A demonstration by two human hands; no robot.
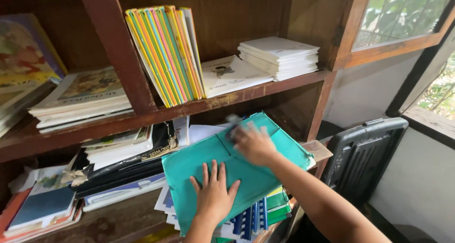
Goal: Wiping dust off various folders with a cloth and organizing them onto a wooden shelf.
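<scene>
A teal plastic folder (204,169) lay tilted on top of a pile of papers and spiral-bound booklets on the lower shelf (109,221) of a dark wooden bookcase, its far corner reaching in under the upper shelf board (265,89). The left hand (214,193) rested flat on the near half of the folder, palm down, fingers spread apart and gripping nothing. The right hand (253,143) lay on the far half of the folder, blurred, so I could not tell whether its fingers were loose or closed on something; a small dark shape showed just at its fingertips. Under the near edge of the folder stuck out blue comb-bound booklets (251,221) and green sheets (277,207). To the left of the folder sat a black binder stack (123,169) with white papers on it, and further left a pile of thin books (45,205). Above the folder, on the upper shelf, stood a row of slim yellow-spined books (166,53), leaning; beside them lay a white booklet (232,74) and a stack of white booklets (279,58). To the right of the folder stood a black plastic chair (362,153), below a wood-framed window (403,15)
</scene>
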